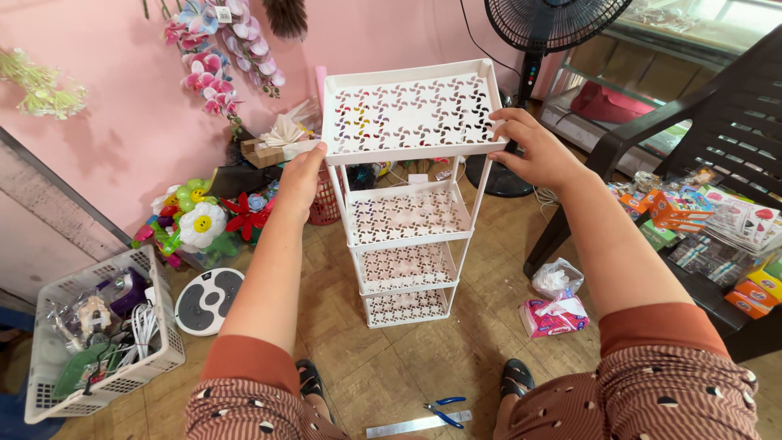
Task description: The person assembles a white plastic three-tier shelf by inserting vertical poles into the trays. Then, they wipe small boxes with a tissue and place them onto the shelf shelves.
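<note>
Blue-handled pliers point(444, 410) and a metal ruler point(417, 424) lie on the floor nearest the viewer, in front of the white four-tier rack point(407, 212). Left hand point(300, 178) and right hand point(533, 147) each clasp a side edge of the rack's top tray point(410, 110). Because the tall, light rack stands on a narrow base, an uneven push could probably tip it toward the fan point(544, 24) behind.

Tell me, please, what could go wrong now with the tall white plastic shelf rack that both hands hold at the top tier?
1. The tall white four-tier plastic rack is narrow, and the left hand and right hand grip only its top tier, so it might tip or twist.
2. The blue-handled pliers and metal ruler lie on the floor by the person's feet; stepping on them seems possible.
</note>
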